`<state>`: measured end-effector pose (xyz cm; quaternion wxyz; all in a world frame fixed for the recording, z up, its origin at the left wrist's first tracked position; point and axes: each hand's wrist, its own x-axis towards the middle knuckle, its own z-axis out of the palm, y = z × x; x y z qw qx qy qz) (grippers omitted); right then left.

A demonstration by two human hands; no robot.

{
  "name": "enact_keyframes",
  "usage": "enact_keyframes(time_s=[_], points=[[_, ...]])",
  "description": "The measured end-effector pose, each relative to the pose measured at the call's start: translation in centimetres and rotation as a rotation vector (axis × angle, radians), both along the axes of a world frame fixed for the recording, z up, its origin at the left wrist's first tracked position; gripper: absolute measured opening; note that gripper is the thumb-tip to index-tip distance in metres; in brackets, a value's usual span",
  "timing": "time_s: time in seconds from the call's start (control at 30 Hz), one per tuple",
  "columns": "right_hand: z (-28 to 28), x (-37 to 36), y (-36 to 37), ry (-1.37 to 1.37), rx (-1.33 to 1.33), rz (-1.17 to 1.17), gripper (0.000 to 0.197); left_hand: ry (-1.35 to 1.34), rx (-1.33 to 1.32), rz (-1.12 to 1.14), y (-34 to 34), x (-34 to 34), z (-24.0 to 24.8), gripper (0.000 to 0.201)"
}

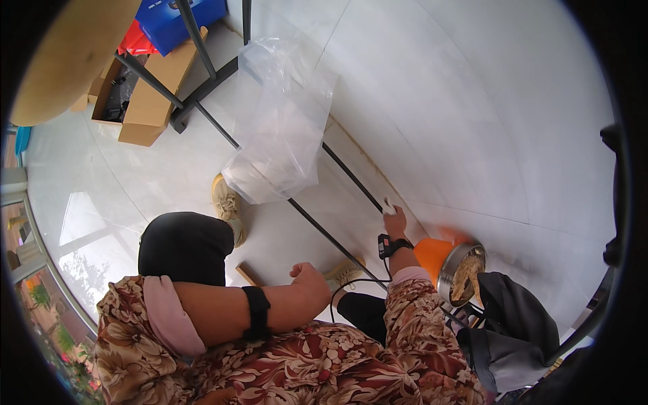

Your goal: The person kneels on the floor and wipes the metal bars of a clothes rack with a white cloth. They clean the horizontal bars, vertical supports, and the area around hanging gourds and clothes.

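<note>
Near my lap, my left hand point(310, 289) is curled closed with its back turned up; whatever it may hold is hidden. Farther out, on the right, my right hand point(395, 221) pinches a small white object point(388, 205) whose kind I cannot make out. Just beside my right forearm stands an orange container point(432, 256) with a wide metal rim and brown, flaky contents point(467, 278). A clear plastic bag point(277, 145) is draped across the dark metal bars ahead of me, apart from both hands. My right wrist carries a small black device point(386, 246) with a cable.
Dark metal bars point(331, 236) run low between my feet and the pale wall point(472, 135). At the far left lie an opened cardboard box point(150, 94) and a blue box point(179, 23). Dark grey cloth point(516, 324) hangs at the right. A brown strip point(250, 274) lies by my shoes.
</note>
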<state>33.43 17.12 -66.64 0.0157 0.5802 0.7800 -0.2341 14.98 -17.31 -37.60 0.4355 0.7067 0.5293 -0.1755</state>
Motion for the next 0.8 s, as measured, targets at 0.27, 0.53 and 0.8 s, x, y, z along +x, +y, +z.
enact_keyframes(time_s=[0.27,0.53,0.8], points=[[11.8,-16.8,-6.8,0.581,-0.9,0.08,0.077,0.041,-0.007,-0.024,0.1,-0.4,0.2,0.044],[20.3,-19.9,-10.9,0.702,-1.357,0.355,0.091,0.03,0.035,-0.034,-0.3,-1.3,1.3,0.04],[18.9,-27.9,-15.2,0.811,-1.287,0.417,0.048,0.029,0.03,-0.115,0.9,-1.3,1.9,0.039]])
